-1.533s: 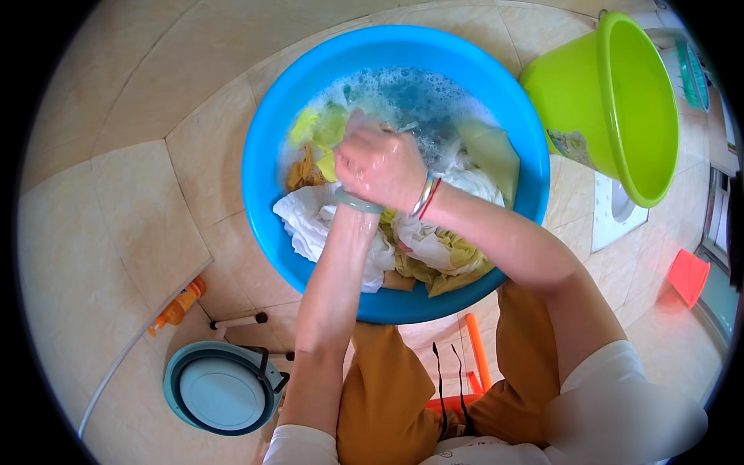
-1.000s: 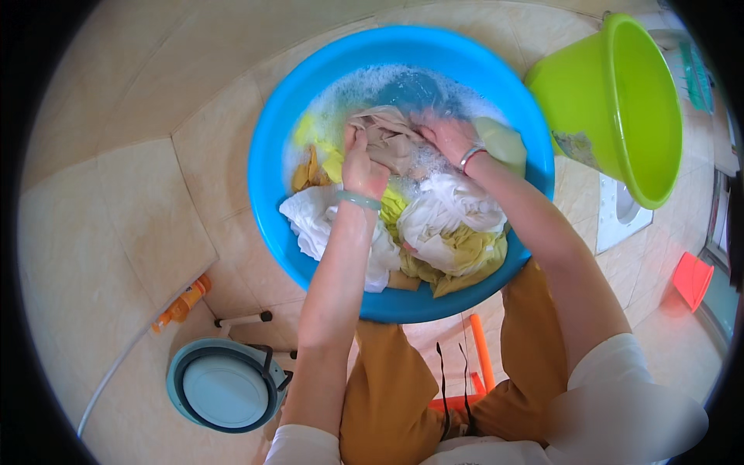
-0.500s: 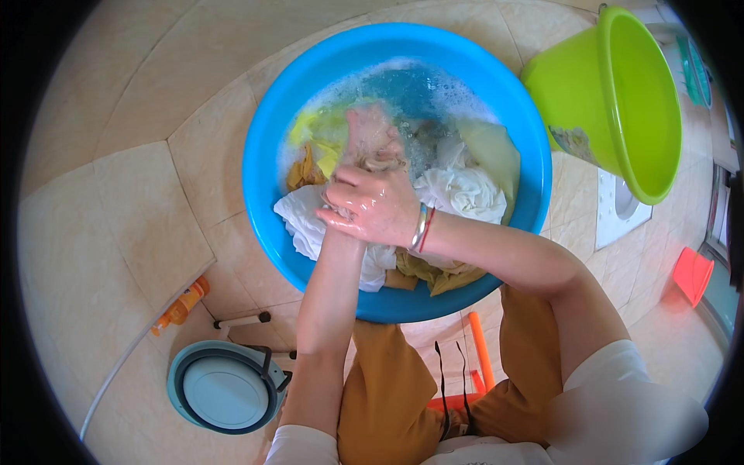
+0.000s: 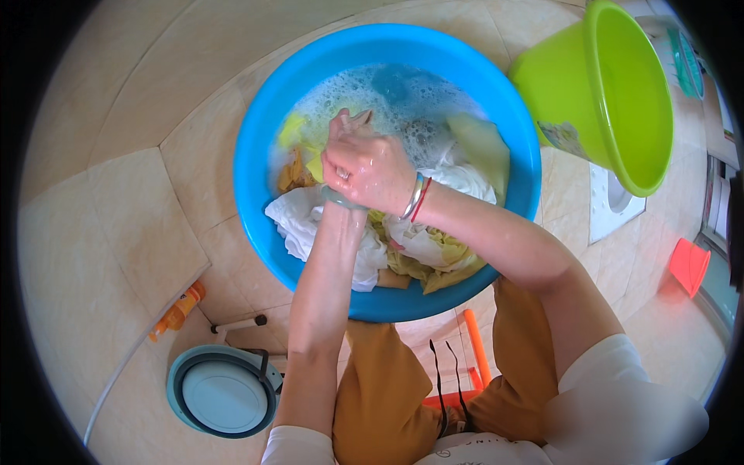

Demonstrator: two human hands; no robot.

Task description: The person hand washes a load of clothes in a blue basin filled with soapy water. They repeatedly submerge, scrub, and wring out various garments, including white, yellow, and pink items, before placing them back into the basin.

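Both hands are pressed together above a blue basin [image 4: 246,186] of sudsy water and clothes. My right hand [image 4: 376,172], wet, lies closed over my left, its fingers curled inward. My left hand [image 4: 346,130] is mostly covered by it, with bent fingers showing on the far side; whatever lies between them is hidden. A pale green bangle [image 4: 343,199] circles my left wrist, and a silver bracelet [image 4: 411,195] with a red cord my right. Around them lie white cloth [image 4: 297,219], yellow cloth [image 4: 291,130], brown cloth [image 4: 294,172] and a pale yellowish cloth [image 4: 482,147].
A green bucket [image 4: 554,81] lies tilted at the right beside a white floor fixture [image 4: 608,203]. A red container [image 4: 688,267] is farther right. At lower left are a grey-blue folding basin [image 4: 225,395] and an orange bottle [image 4: 180,310]. My knees [image 4: 384,380] flank the basin's near side.
My right hand has slid slightly left and up, baring the bangle on my left wrist. My left hand has turned and drawn back under it. The view has shifted slightly.
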